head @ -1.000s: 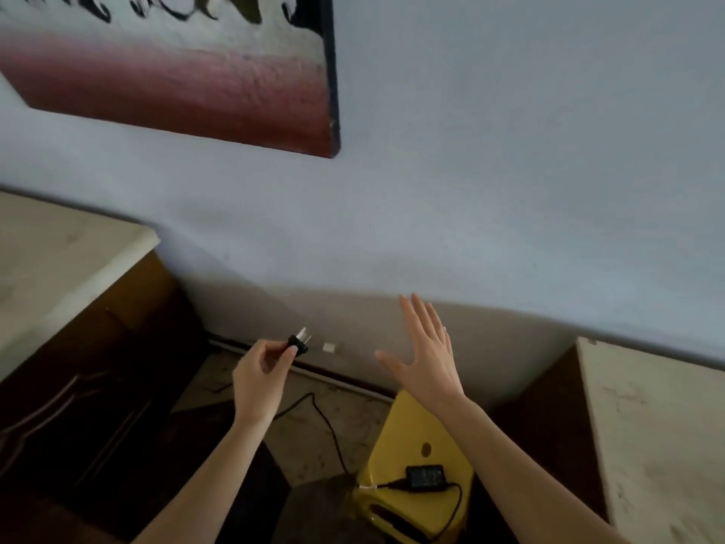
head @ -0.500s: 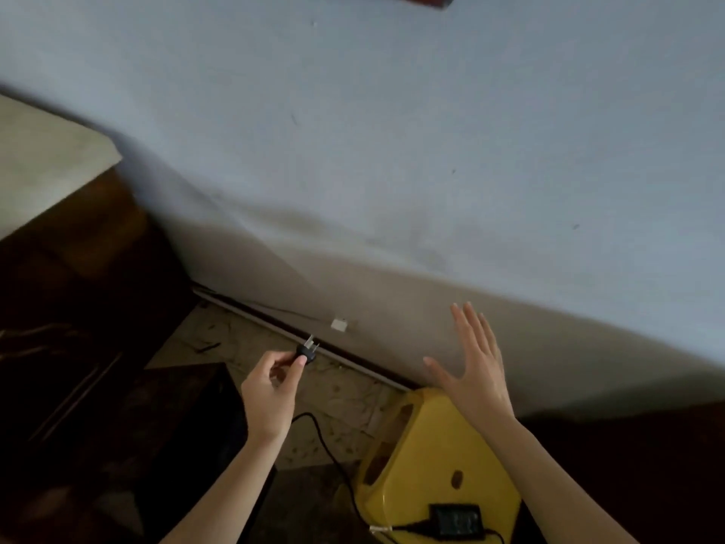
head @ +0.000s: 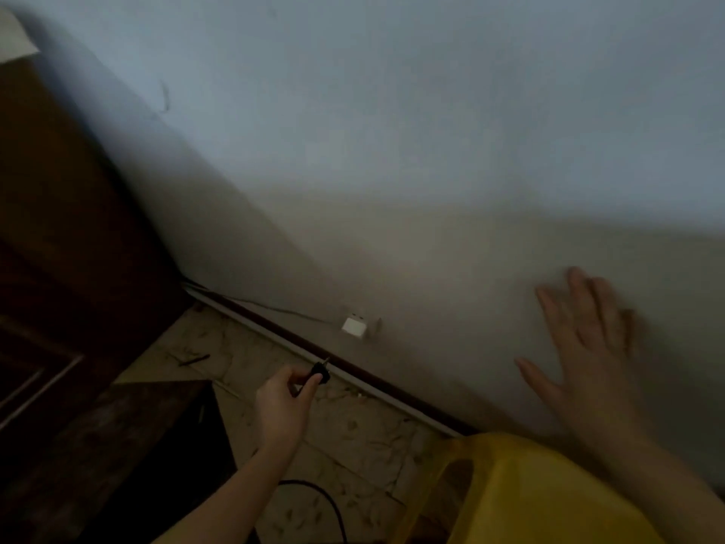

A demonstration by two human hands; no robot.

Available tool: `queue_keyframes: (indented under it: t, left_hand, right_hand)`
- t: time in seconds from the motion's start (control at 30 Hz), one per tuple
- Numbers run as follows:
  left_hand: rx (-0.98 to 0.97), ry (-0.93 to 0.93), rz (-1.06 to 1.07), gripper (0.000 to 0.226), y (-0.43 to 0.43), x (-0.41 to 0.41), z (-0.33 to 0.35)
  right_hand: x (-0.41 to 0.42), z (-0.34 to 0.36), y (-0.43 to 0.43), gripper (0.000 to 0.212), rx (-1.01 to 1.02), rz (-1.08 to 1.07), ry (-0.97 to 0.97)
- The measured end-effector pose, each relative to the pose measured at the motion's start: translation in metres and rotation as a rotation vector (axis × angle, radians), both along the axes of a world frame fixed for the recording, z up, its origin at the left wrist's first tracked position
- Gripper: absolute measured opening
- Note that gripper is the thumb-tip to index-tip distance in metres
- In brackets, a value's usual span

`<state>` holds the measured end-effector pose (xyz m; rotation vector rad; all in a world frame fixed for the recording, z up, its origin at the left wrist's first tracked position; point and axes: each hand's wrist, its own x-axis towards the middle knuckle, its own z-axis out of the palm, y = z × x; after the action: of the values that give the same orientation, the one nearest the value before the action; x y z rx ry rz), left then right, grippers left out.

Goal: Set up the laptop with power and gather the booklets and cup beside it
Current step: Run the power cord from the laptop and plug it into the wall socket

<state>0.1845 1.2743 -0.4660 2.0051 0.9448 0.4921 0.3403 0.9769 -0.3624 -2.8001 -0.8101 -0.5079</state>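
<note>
**Plug pinched in left fingertips, low by the wall**

Left hand (head: 280,402) reaching toward the far wall, thumb and forefinger closed narrowly on the black plug (head: 318,375). Plug body sitting right at the fingertips (head: 312,383), metal prongs poking up and away past them, aimed toward the skirting strip (head: 353,373). Remaining fingers curled into the palm. Black cable (head: 329,504) looping over the tiled floor (head: 353,429) near the forearm; junction with the plug hidden behind the hand. Small white socket block (head: 355,327) mounted low on the wall (head: 431,151), up and to the right of the plug, clearly apart from it.

Right hand (head: 584,355) spread wide, fingers splayed, holding nothing; blurred, possibly flat against the wall, though contact not certain. Yellow stool (head: 529,496) at near right beneath that forearm. Dark wooden furniture (head: 70,288) filling the left side.
</note>
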Motion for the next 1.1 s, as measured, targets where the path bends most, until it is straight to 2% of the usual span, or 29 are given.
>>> queue_keyframes:
  t: [0.13,0.37,0.6,0.87,0.97,1.1]
  left_hand:
    - [-0.018,-0.063,0.090,0.004,0.003,0.033,-0.053]
    - [-0.023,-0.075,0.066,0.008,-0.001,0.080,-0.114]
    - [0.009,-0.131,0.069,0.005,0.001,0.087,-0.138]
    - [-0.002,-0.221,0.079,0.006,0.003,0.088,-0.137]
    - [0.030,-0.243,0.082,0.006,0.003,0.090,-0.139]
    - [0.024,-0.257,0.094,0.006,0.001,0.098,-0.141]
  right_hand:
    - [0.013,-0.031,0.010,0.087,-0.045,-0.075,-0.115]
    - [0.029,-0.047,0.008,0.093,-0.006,-0.025,-0.299]
    - [0.035,-0.052,0.009,0.114,0.042,-0.015,-0.360]
    - [0.047,-0.057,0.005,0.119,0.012,0.024,-0.415]
    - [0.058,-0.061,-0.003,0.111,-0.008,0.082,-0.465]
    - [0.068,-0.063,-0.007,0.089,-0.031,0.108,-0.490]
